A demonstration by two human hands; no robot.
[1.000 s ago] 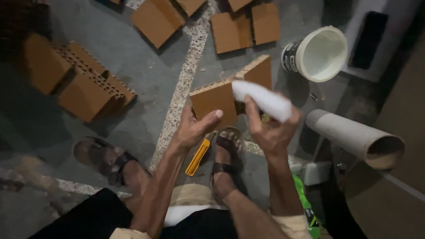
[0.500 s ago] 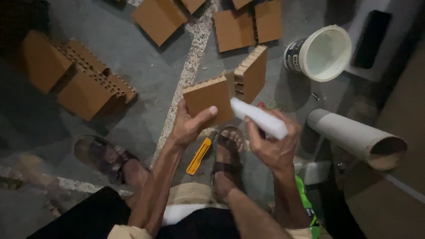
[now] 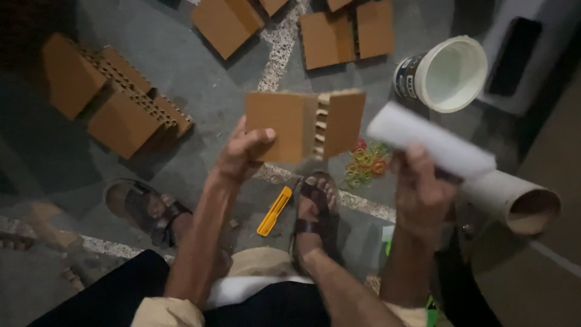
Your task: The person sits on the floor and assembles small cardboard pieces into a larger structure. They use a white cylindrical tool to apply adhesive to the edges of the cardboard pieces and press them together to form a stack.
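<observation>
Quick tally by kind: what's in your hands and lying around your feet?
Held cardboard block: 1
White foam piece: 1
Yellow utility knife: 1
White bucket: 1
Cardboard tube: 1
Rubber band pile: 1
Total: 6

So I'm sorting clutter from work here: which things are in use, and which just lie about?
In use:
left hand holds cardboard block
right hand holds white roll

Lying about:
yellow cutter
rubber bands
white bucket
cardboard tube
cardboard stacks
</observation>
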